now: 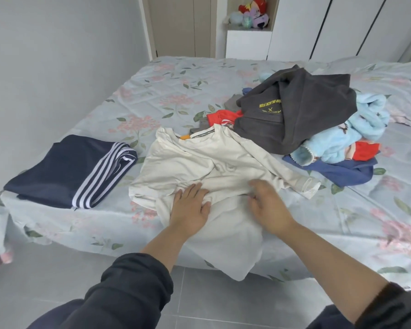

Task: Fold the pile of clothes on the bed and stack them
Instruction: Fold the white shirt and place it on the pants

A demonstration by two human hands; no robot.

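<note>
A cream long-sleeved shirt [199, 162] lies spread across the near side of the bed [166, 91], its collar pointing away from the person and its lower hem hanging over the bed's edge toward the grey tiled floor [211, 298]. 1 sleeve stretches out to the right, its cuff resting on the floral sheet. The left hand [190, 210] lies flat on the middle of the shirt, fingers straight and slightly spread, pressing the fabric down. The right hand [268, 207] rests on the shirt just beside it, fingers bent over the cloth; it is blurred, so I cannot tell whether it pinches the fabric or only touches it. To the left of the shirt, apart from it, sits a folded navy garment [64, 169] with 3 white stripes along its side. To the right and behind, the unfolded pile holds a dark grey hoodie [306, 110] with yellow print on top, a light blue fleecy garment [356, 129], a red garment [220, 117] touching the shirt's collar and a blue garment [342, 172] underneath. Plush toys [254, 13] sit in a niche past the bed.
</note>
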